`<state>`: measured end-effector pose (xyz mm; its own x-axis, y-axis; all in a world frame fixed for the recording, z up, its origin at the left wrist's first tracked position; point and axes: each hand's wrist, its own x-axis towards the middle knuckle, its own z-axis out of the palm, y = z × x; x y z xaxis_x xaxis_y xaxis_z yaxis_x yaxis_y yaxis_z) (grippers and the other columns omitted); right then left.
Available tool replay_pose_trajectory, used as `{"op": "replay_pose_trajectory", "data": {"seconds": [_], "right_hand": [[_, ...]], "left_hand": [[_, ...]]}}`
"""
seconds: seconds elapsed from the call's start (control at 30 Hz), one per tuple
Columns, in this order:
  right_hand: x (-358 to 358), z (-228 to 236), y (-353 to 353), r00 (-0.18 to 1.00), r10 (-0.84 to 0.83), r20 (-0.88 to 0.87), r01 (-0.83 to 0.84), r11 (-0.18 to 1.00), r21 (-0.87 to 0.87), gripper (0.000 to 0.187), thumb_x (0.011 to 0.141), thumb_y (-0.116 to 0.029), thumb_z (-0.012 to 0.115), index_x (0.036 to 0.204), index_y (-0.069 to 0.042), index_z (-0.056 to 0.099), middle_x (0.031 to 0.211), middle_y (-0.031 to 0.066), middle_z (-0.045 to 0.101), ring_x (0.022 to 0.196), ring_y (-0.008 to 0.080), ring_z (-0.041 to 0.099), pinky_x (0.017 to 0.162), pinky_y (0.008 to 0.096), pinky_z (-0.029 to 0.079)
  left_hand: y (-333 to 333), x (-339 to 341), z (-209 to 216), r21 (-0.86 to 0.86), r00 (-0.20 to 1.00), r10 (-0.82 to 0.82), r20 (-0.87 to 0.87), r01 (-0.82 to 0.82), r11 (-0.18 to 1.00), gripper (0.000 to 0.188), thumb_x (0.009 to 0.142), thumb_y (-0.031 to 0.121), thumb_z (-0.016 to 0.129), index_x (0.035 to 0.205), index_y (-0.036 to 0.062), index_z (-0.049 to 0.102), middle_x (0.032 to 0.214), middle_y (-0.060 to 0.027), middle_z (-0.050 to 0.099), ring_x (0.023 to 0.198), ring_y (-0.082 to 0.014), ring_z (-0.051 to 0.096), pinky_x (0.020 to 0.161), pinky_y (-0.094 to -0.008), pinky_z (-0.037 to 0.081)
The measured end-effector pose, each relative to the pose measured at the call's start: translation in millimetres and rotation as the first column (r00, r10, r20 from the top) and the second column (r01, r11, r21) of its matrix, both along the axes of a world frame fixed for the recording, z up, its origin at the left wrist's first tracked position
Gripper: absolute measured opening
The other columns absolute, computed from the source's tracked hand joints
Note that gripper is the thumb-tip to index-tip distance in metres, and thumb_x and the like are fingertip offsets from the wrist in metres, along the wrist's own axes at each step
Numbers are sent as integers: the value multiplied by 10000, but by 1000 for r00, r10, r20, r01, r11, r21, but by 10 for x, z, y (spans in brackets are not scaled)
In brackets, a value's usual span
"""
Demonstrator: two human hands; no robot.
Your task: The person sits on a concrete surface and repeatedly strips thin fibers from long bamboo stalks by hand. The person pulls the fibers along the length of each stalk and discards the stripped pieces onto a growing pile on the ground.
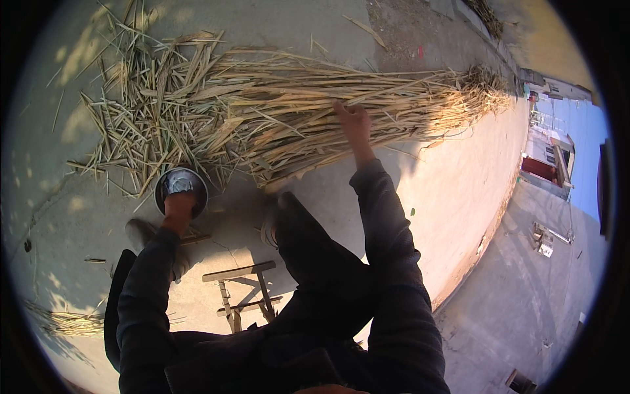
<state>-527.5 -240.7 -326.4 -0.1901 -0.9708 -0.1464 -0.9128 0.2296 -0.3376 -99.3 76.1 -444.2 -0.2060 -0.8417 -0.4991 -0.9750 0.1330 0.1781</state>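
Observation:
My left hand point(180, 202) reaches down into a round metal bowl point(159, 189) on the ground at the left. Something pale and shiny fills part of the bowl; whether it is water or a bag I cannot tell. The fingers of that hand are hidden inside. Above the bowl lies a wide heap of dry, straw-coloured stalks point(282, 98), with loose cut ends at the left and a long bundled part running to the right. My right hand point(354, 121) is at the near side of the bundle, its fingers bent and closed on some of the stalks.
A small wooden stool point(239, 272) stands close by my legs, near my foot point(140, 231). More stalks point(75, 323) lie at the lower left. To the right runs a grey paved strip point(505, 282) past buildings point(554, 161). A pale wall point(561, 39) rises at the upper right.

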Motion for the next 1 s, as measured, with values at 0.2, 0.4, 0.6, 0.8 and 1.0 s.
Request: {"op": "replay_pose_trajectory", "data": {"seconds": [0.2, 0.4, 0.6, 0.8, 1.0], "right_hand": [[88, -258, -206, 655, -564, 503, 266, 795, 546, 245, 919, -245, 719, 892, -6, 673, 756, 96, 659, 626, 219, 628, 559, 376, 489], [122, 674, 86, 63, -382, 922, 143, 918, 371, 95, 965, -119, 697, 922, -61, 635, 859, 82, 690, 671, 134, 622, 565, 300, 532], [953, 1896, 493, -298, -53, 953, -67, 997, 35, 79, 957, -112, 712, 986, -96, 640, 981, 73, 714, 868, 136, 663, 745, 289, 547], [2030, 2774, 1404, -317, -90, 944, -297, 955, -9, 95, 958, -130, 712, 1025, -86, 661, 1017, 76, 723, 877, 138, 666, 780, 295, 533], [2208, 2855, 1570, -392, -202, 897, -334, 940, 66, 134, 958, -154, 714, 1032, -54, 663, 962, 62, 711, 853, 131, 662, 744, 281, 546]], "left_hand": [[-396, 74, 555, -258, 988, 99, -115, -126, 958, 154, 819, 240, 726, 812, 95, 677, 746, -99, 696, 701, -303, 709, 594, -442, 539], [-1011, 209, 2028, -426, 888, 172, -425, -365, 828, 237, 902, 292, 709, 851, 64, 669, 767, -134, 666, 710, -331, 649, 638, -453, 497], [-1171, 44, 4164, -773, 934, -28, -355, -276, 572, 247, 855, 242, 759, 980, 39, 695, 855, -93, 687, 788, -282, 628, 767, -412, 456], [-842, -343, 4826, -837, 992, -125, -29, 45, 546, 221, 812, 226, 756, 955, 71, 690, 838, -70, 671, 822, -262, 623, 767, -398, 432], [-257, 381, 4888, -859, 999, 26, -44, -51, 510, 108, 818, 204, 742, 810, 119, 675, 690, -45, 613, 728, -253, 609, 750, -390, 414]]}}
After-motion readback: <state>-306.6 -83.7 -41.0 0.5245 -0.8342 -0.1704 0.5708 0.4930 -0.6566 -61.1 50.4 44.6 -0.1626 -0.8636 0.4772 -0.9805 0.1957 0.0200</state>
